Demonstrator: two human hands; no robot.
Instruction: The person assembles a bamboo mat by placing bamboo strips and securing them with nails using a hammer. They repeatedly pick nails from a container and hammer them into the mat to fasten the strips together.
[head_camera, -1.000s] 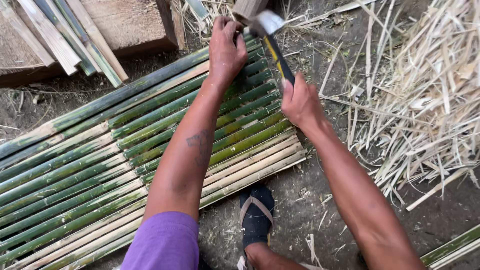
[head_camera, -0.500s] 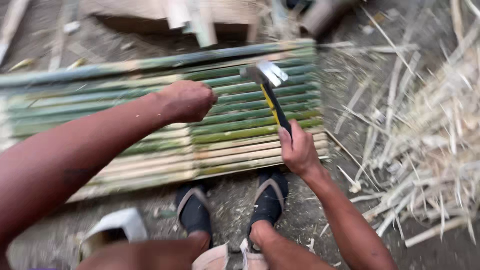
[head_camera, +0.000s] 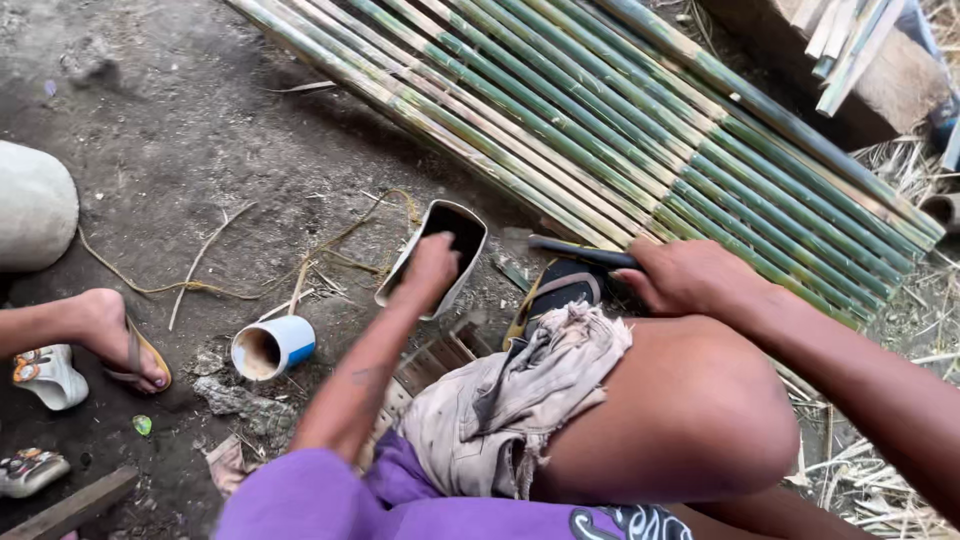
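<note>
Reaching into a squashed container beside a split-bamboo mat

Reaching into the dark mouth of a white container (head_camera: 437, 255), left hand (head_camera: 430, 272) at centre frame, fingers bunched narrow and dipped past the flattened rim; whether anything is pinched inside cannot be told. Bent, thin-walled and oval at the opening, tilted on packed grey earth just below the mat's near edge.

Gripping a dark slim handle (head_camera: 580, 252), right hand (head_camera: 690, 280) at centre right, fingers curled tight round it, with the handle poking out to the left, blurred and level, just above a black sandal (head_camera: 560, 288). Head of the tool not visible.

Running diagonally from top centre to the right edge, bamboo mat (head_camera: 640, 130): long split strips, glossy green mixed with pale yellow, laid tight side by side, ridged. Touching the right hand's far side along its lower border.

Lying on its side at lower left of centre, small white and blue cup (head_camera: 272, 346), round mouth facing the viewer, well apart from the container. Scattered dry fibres and twigs between them. Open dirt in the upper left; cramped below by a bare knee (head_camera: 690, 410) and frayed beige cloth (head_camera: 520, 390). At far left, another person's foot (head_camera: 110, 335) in a sandal.
</note>
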